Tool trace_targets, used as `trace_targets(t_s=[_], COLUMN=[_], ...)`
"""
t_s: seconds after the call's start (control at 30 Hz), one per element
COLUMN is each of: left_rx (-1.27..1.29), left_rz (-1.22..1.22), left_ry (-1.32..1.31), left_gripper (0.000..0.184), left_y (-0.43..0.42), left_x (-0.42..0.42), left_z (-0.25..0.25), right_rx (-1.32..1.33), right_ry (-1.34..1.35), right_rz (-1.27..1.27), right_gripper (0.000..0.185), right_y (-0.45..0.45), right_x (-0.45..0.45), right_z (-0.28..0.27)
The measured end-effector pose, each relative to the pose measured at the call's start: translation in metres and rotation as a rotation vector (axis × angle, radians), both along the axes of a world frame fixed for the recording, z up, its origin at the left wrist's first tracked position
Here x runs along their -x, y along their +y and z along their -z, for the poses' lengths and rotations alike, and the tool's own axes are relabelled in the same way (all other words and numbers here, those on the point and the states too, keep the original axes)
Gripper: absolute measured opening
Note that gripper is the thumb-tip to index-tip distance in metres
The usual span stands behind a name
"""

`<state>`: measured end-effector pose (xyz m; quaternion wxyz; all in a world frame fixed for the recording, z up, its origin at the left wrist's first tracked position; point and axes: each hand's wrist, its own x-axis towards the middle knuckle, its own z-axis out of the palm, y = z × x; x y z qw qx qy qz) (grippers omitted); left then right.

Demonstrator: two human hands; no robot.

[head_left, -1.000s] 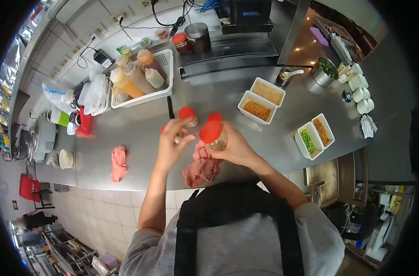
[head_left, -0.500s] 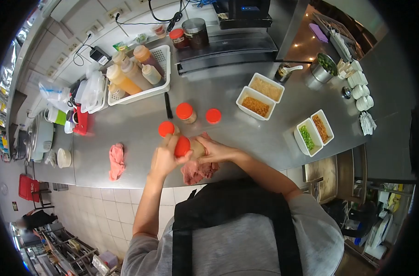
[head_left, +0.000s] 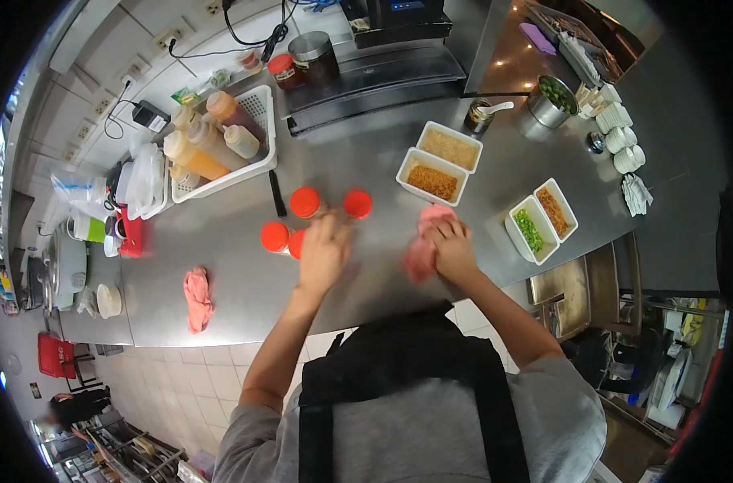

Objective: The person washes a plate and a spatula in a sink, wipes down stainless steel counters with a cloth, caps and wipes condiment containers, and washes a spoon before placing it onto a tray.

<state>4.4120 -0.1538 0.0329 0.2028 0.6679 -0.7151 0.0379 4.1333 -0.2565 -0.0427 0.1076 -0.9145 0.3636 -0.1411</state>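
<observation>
My right hand [head_left: 453, 248] presses on a pink cloth [head_left: 420, 256] on the steel counter, its fingers closed over the fabric. My left hand [head_left: 326, 251] is over the counter beside a group of red-lidded jars, smeared by motion, so its grip is unclear. One jar [head_left: 275, 237] stands at the left of the group and another jar [head_left: 305, 203] behind it. A third red lid [head_left: 296, 244] shows partly hidden by my left hand. Just beyond my left fingers sits a separate red-topped piece [head_left: 357, 204].
A white basket [head_left: 271, 145] of squeeze bottles stands at back left, near a black-handled utensil [head_left: 277, 195]. White tubs [head_left: 408, 191] of crumbly toppings and a tub [head_left: 528, 232] of chopped greens are to the right. Another pink cloth [head_left: 197, 299] lies at left.
The jar that was between both hands now stands with the other jars. My right hand has moved right with the pink cloth. My left hand has shifted away from the jar.
</observation>
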Motion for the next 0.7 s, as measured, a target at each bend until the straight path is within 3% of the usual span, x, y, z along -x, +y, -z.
trace_targets(t_s=[0.1, 0.13, 0.27, 0.43, 0.53, 0.63, 0.7], left_rx=[-0.183, -0.200, -0.282, -0.138, 0.010, 0.174, 0.232], left_rz=[-0.026, -0.077, -0.198, -0.127, -0.136, -0.147, -0.067], left_ry=[0.065, 0.034, 0.005, 0.242, 0.305, 0.303, 0.393], left_gripper=[0.046, 0.046, 0.048, 0.055, 0.056, 0.053, 0.051], left_y=[-0.039, -0.046, -0.074, -0.060, -0.076, -0.113, -0.143], left_x=[0.018, 0.020, 0.022, 0.028, 0.011, -0.023, -0.022], left_z=[0.029, 0.043, 0.076, 0.023, -0.020, -0.064, -0.095], right_rx=[-0.043, -0.229, -0.256, -0.062, -0.165, -0.214, -0.157], right_ry=[0.008, -0.145, -0.138, -0.200, -0.090, -0.243, -0.282], right_rz=[0.021, 0.020, -0.080, 0.098, 0.175, -0.073, -0.116], right_gripper=[0.039, 0.039, 0.044, 0.046, 0.047, 0.045, 0.042], right_y=[0.035, 0.046, 0.038, 0.042, 0.046, 0.030, 0.019], right_x=[0.015, 0.013, 0.010, -0.004, 0.000, -0.005, -0.012], right_z=[-0.008, -0.017, -0.005, -0.030, 0.002, 0.024, 0.010])
